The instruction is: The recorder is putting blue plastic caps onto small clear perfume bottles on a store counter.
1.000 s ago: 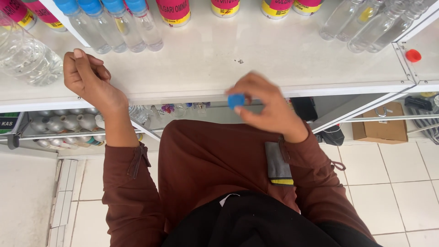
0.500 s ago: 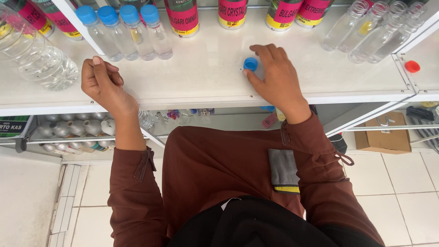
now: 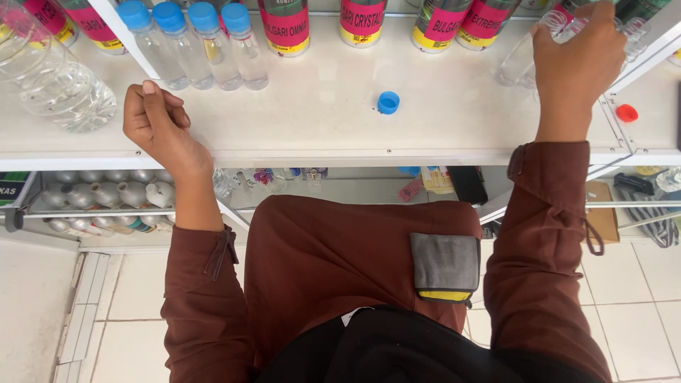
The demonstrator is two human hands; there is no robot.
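Observation:
My left hand point(image 3: 159, 128) rests on the front edge of the white counter point(image 3: 319, 128), fingers curled into a loose fist with nothing in it. My right hand point(image 3: 574, 64) reaches to the far right and closes over a clear uncapped bottle point(image 3: 521, 60) among several like it. A small blue cap point(image 3: 388, 103) lies alone on the counter between my hands, touching neither. A row of clear bottles with blue caps point(image 3: 213, 46) stands just beyond my left hand.
Pink-labelled bottles point(image 3: 365, 21) line the back of the counter. A large clear water bottle point(image 3: 57, 85) lies at the left. A red cap point(image 3: 626, 113) sits at the right. Silver bottles point(image 3: 106, 195) fill the lower shelf. A grey cloth point(image 3: 445, 266) hangs at my waist.
My right hand set the blue cap on the counter, let go and moved right and away to the clear bottles. My left hand stayed at the counter edge.

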